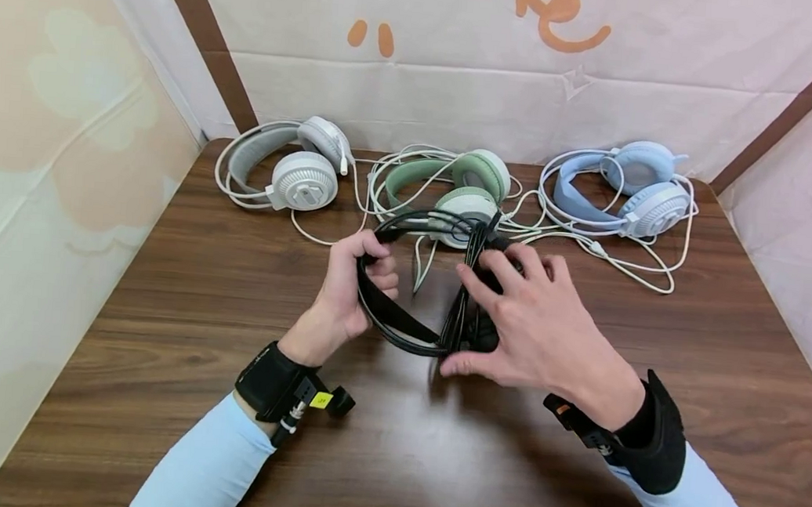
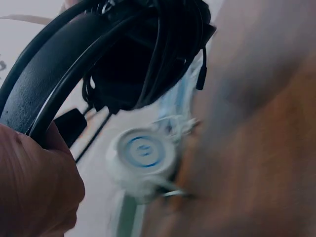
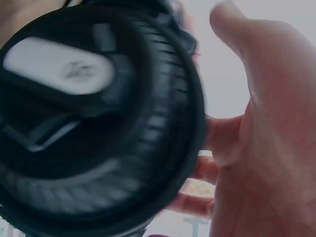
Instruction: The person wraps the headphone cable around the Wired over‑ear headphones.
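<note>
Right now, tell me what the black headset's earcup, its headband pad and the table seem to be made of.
Earcup: probably hard plastic, satin, judging by its molded-looking ridges, though blurred. Headband pad: perhaps leatherette, smooth with a soft sheen; real leather stays possible. Table: wood or wood-look laminate, smooth; brown grain and a shiny patch show, its core doesn't.

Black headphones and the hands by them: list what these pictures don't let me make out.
Head view: part of the black headphones, hidden by the right hand.
Right wrist view: the mark on the ear cup, blurred.
Right wrist view: the ends of the right fingers, hidden behind the cup.
Left wrist view: part of the left hand, cut off by the left and bottom edges.
</note>
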Action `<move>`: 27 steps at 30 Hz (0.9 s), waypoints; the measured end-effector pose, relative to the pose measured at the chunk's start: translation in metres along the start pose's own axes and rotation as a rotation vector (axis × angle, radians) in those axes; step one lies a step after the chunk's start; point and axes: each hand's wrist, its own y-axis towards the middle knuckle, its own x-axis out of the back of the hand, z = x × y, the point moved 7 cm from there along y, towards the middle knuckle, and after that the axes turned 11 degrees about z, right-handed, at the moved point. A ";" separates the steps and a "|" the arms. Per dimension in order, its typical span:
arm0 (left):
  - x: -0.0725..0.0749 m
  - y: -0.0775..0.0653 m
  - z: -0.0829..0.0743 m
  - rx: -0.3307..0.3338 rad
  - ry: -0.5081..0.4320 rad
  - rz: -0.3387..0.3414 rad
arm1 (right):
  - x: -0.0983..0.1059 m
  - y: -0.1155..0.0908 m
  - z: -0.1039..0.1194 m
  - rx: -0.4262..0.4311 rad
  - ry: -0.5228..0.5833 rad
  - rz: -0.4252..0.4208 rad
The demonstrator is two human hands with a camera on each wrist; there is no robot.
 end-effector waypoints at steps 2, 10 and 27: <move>0.008 -0.003 0.014 0.064 -0.044 -0.054 | -0.012 -0.005 0.004 0.027 -0.023 0.062; 0.008 0.000 0.028 0.081 -0.067 -0.070 | -0.032 -0.016 0.008 0.126 -0.123 0.082; 0.080 -0.107 -0.085 -0.041 2.055 -0.400 | -0.044 -0.142 -0.125 -0.326 -0.068 0.222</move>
